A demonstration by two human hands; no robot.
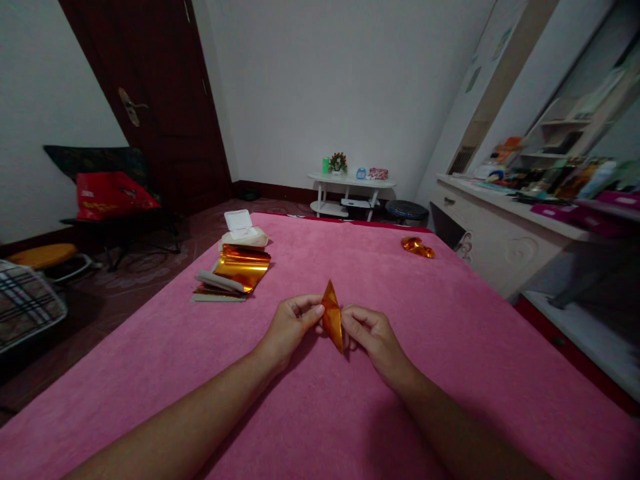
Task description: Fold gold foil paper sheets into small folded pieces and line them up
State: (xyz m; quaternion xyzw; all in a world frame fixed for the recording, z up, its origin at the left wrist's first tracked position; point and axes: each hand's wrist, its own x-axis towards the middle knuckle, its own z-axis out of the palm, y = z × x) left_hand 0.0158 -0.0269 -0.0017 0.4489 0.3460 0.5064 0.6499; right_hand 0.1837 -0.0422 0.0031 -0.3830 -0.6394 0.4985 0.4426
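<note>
Close in front, left hand (291, 324): thumb and fingers pinch the left edge of the folded gold foil piece (331, 320), which comes to a point at top and bottom.
Right hand (373, 333): thumb and bent fingers hold its right edge.
Foil's place: between the two hands, over the pink cloth (310, 420); whether it touches the cloth cannot be told.
Foil's risk: uneven fingertip pressure could skew its points, and a tug apart might tear it.
Gold foil sheets (245, 267): curled, among grey strips (220, 280), well left of the hands; a bump could scatter them.
Gold foil clump (418, 247): near the cloth's far right, where a knock could crush it.
White container (245, 235): behind the sheets, lid raised.
</note>
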